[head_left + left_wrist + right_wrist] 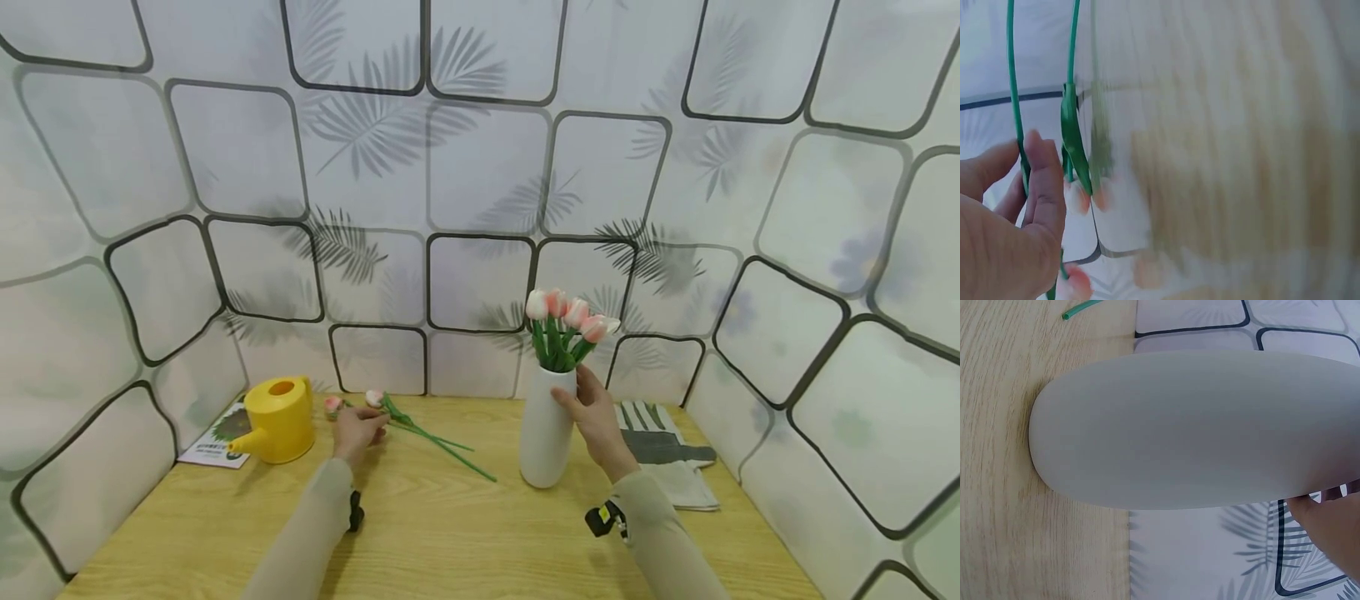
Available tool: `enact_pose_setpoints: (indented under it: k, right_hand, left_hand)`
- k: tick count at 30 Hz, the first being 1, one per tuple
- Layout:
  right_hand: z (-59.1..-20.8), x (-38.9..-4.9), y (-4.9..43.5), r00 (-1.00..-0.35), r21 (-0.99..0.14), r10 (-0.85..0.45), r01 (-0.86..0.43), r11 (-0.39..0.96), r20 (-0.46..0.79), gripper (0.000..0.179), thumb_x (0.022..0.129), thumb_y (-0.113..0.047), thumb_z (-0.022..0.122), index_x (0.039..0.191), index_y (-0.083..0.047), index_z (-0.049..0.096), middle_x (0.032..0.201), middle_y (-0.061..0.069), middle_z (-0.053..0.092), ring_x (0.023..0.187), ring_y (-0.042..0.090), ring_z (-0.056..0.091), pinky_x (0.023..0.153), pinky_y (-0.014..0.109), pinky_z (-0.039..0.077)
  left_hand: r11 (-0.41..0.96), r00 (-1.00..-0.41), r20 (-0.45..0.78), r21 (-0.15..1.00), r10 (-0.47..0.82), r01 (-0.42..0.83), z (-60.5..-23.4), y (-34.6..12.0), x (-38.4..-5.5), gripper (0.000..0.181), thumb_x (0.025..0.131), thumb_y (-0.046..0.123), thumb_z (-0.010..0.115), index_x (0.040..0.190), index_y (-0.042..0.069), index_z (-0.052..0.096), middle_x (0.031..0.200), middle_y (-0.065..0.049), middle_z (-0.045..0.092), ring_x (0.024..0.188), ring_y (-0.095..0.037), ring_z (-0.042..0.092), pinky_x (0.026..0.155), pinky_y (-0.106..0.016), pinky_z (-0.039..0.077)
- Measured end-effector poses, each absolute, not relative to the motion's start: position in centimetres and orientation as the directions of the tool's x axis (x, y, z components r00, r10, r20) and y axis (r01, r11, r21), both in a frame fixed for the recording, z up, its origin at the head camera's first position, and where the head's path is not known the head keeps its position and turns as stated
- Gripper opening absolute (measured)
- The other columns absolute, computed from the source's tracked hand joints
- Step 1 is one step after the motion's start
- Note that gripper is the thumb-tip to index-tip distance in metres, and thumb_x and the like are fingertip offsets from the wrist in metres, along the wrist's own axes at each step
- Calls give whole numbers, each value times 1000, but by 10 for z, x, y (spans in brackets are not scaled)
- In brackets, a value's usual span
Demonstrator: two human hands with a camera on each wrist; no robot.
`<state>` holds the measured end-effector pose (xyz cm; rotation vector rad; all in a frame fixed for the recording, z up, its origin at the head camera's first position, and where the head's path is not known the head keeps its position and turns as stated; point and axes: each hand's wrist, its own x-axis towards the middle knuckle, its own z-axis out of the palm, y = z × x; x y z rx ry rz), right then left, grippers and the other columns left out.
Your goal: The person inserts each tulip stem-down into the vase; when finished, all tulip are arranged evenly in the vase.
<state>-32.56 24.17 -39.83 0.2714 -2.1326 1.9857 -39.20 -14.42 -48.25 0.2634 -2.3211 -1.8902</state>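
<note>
My left hand (358,432) is at the left side of the table, over two loose pink-and-white tulips. In the left wrist view, its thumb and fingers pinch the green stem (1014,94) of one tulip, whose bloom (1079,282) shows below the hand. The other tulip (374,398) lies beside it, a long leaf (1071,131) along its stem. A tall white vase (544,442) stands upright on the table, with several pink-and-white tulips (576,313) in its mouth. My right hand (597,417) grips the vase near its top from the right; its fingers behind the vase are partly hidden.
A yellow watering can (280,421) stands at the left, partly over a printed sheet (216,450). Grey-and-white gloves (667,454) lie right of the vase, behind my right forearm. Patterned walls (480,175) enclose the wooden table (450,542) at the back and sides.
</note>
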Motion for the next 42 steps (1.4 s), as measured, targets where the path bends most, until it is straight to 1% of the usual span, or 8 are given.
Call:
enact_pose_setpoints:
  k: [4, 10, 12, 16, 20, 26, 34, 42]
  right_hand:
    - [-400, -326, 242, -963, -961, 17, -267, 75, 269, 74, 95, -21, 66, 155, -10, 24, 156, 15, 34, 142, 32, 36, 117, 54, 31]
    - [-400, -327, 243, -963, -961, 16, -268, 72, 270, 75, 95, -22, 66, 156, -9, 23, 158, 15, 32, 144, 32, 34, 117, 54, 29]
    - [-399, -327, 243, -962, -960, 13, -272, 71, 274, 76, 96, -22, 66, 156, -10, 22, 158, 15, 31, 144, 32, 34, 118, 54, 29]
    - [-398, -325, 243, -961, -959, 12, -276, 71, 278, 76, 96, -22, 65, 156, -10, 22, 158, 15, 31, 144, 32, 33, 118, 54, 29]
    - [-396, -325, 242, -964, -962, 7, -265, 67, 267, 76, 96, -21, 65, 156, -9, 21, 159, 15, 29, 145, 31, 31, 118, 53, 28]
    - [-393, -325, 242, -969, -967, -6, -249, 56, 249, 75, 97, -15, 63, 157, -7, 19, 159, 17, 27, 146, 34, 30, 118, 54, 27]
    - [-395, -323, 242, -964, -961, 3, -267, 70, 268, 76, 96, -21, 65, 156, -11, 21, 159, 14, 29, 145, 31, 32, 118, 54, 28]
    - [-398, -324, 242, -959, -957, 11, -282, 63, 283, 76, 96, -21, 65, 157, -10, 20, 159, 15, 29, 145, 31, 31, 119, 53, 28]
  left_hand:
    - [147, -963, 29, 989, -269, -11, -478, -139, -388, 29, 89, 3, 69, 114, -10, 64, 91, -17, 70, 64, -14, 68, 67, -33, 61]
    - [39, -938, 59, 998, -343, 48, -468, -129, -385, 31, 92, 2, 65, 122, -7, 61, 87, -11, 60, 75, -26, 72, 77, -38, 62]
    - [25, -931, 78, 997, -358, 74, -465, -126, -386, 29, 93, 2, 64, 121, -5, 61, 88, -12, 56, 77, -29, 71, 71, -31, 62]
    - [15, -924, 127, 991, -361, 131, -458, -122, -385, 23, 93, 3, 63, 116, -1, 60, 90, -12, 53, 71, -24, 69, 61, -21, 58]
    - [-12, -920, 169, 983, -353, 185, -452, -119, -384, 24, 92, 0, 64, 116, 0, 60, 95, -13, 54, 71, -19, 66, 62, -21, 58]
    - [-22, -905, 226, 968, -362, 250, -444, -112, -383, 35, 89, -1, 68, 123, 1, 62, 106, -15, 59, 82, -28, 71, 66, -23, 60]
    - [-137, -881, 284, 924, -378, 357, -429, -99, -381, 39, 86, -4, 69, 125, 1, 63, 111, -14, 61, 68, -7, 68, 69, -24, 61]
    - [-172, -862, 347, 886, -370, 430, -412, -85, -379, 41, 85, -5, 71, 125, -1, 64, 113, -14, 63, 70, -8, 69, 70, -24, 60]
